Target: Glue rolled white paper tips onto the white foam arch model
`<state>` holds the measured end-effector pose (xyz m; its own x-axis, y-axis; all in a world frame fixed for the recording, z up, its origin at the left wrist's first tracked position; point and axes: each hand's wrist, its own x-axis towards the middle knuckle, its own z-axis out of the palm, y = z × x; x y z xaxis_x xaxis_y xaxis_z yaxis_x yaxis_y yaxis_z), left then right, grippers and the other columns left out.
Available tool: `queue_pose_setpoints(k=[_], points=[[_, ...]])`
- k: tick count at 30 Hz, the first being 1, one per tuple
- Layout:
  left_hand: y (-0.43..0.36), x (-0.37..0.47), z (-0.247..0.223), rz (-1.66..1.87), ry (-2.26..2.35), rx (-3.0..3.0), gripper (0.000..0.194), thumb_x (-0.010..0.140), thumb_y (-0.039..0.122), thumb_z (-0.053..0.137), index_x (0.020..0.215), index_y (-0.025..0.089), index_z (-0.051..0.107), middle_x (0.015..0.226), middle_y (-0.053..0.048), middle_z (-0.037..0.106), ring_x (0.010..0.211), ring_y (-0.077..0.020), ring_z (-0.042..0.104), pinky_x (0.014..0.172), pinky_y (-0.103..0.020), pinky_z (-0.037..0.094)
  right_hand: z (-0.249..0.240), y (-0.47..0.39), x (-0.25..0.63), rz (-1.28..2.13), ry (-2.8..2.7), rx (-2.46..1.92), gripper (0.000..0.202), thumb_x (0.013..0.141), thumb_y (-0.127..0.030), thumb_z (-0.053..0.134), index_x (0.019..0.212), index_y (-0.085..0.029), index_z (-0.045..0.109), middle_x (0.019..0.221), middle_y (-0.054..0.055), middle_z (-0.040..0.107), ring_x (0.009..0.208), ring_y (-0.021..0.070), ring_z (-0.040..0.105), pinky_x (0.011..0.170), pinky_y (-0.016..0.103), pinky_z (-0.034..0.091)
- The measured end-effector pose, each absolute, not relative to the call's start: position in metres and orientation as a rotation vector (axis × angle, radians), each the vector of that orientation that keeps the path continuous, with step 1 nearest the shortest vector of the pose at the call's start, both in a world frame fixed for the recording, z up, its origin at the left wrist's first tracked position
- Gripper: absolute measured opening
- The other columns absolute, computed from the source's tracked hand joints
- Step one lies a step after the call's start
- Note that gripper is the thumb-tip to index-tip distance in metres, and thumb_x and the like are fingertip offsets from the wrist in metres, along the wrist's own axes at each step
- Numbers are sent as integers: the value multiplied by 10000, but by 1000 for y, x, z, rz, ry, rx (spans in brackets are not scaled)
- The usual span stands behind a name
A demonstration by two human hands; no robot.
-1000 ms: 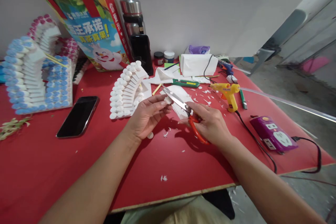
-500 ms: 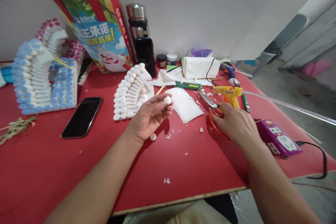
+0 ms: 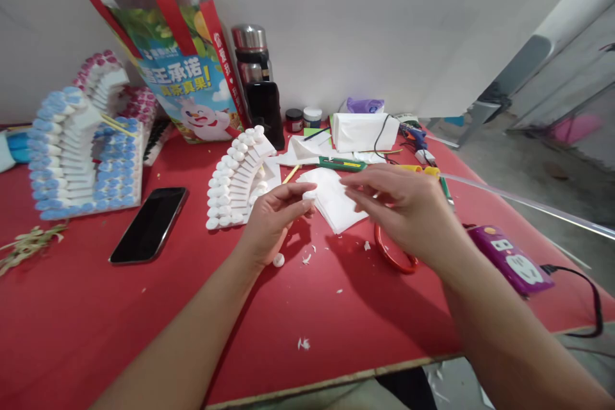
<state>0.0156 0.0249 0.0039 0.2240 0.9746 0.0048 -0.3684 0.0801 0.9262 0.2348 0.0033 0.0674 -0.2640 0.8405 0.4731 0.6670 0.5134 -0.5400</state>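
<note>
Between the thumb and fingers of my left hand (image 3: 283,214) is a small white piece (image 3: 310,195). My right hand (image 3: 396,195) hovers just right of it, thumb and fingers apart, with nothing visible between them. Beneath my right hand, the red scissors handle (image 3: 394,256) shows in part; the blades are hidden. A stack of white paper (image 3: 336,205) lies behind and between the hands. One small white round piece (image 3: 278,260) rests on the red table below my left wrist. Left of my left hand stands a curved white piece edged with white rounded tips (image 3: 233,179).
A black phone (image 3: 148,224), a blue-and-white curved piece (image 3: 81,160) and a printed bag (image 3: 187,77) are at the left. Behind stand a steel flask (image 3: 250,51) and small jars (image 3: 312,117). A green cutter (image 3: 342,164) and purple power strip (image 3: 510,259) lie farther right.
My right hand has let go of the scissors and moved left toward my left hand, its fingers now apart. My left hand still holds the small white piece. The view has tilted slightly.
</note>
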Motion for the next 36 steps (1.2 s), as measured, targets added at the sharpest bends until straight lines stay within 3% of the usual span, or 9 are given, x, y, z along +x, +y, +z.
queue_pose_setpoints(k=[3,7,19,25,28,32,36], points=[[24,16,4,1183,839,1081,233,787,245,839,1007,207,772,823,-2,691,789,-103,635,794,-233,517,56,18,216,553,-1955,-1159,212,933,-186,636,1108,-236,745,1027,28,725,744,141,685,664,288,547],[21,18,7,1199,913,1163,226,781,271,840,976,200,750,881,-13,694,855,-130,638,806,-252,518,34,22,208,608,-1956,-1085,254,913,-122,611,1116,-210,736,1017,32,713,741,119,658,648,244,530],[22,23,4,1213,1011,1359,215,815,288,797,977,170,721,922,-35,682,878,-147,635,816,-266,508,13,17,208,263,-2099,-1133,101,939,-187,578,984,-164,666,869,46,697,649,132,585,607,268,404],[18,28,6,1282,996,1354,171,791,236,810,932,178,732,908,-23,673,844,-135,630,790,-259,514,11,15,197,208,-1949,-1197,58,866,-169,614,810,-180,622,695,-1,647,570,114,527,549,258,361],[18,30,3,1340,934,1262,182,759,210,838,913,193,743,875,-2,680,797,-116,634,757,-244,519,10,14,189,405,-1726,-1230,104,807,-161,645,742,-202,575,610,-34,616,506,100,531,507,236,374],[19,32,-3,1312,849,1034,196,757,216,847,917,199,733,825,2,713,788,-127,665,786,-271,531,11,15,183,855,-1486,-1227,91,825,-202,614,758,-221,556,551,-55,608,435,113,566,440,227,410],[18,36,-3,1296,848,885,223,720,205,868,891,179,727,827,-6,736,781,-124,676,795,-272,530,11,15,184,703,-1555,-1224,104,800,-180,621,741,-220,545,580,-48,621,466,106,554,468,230,410]])
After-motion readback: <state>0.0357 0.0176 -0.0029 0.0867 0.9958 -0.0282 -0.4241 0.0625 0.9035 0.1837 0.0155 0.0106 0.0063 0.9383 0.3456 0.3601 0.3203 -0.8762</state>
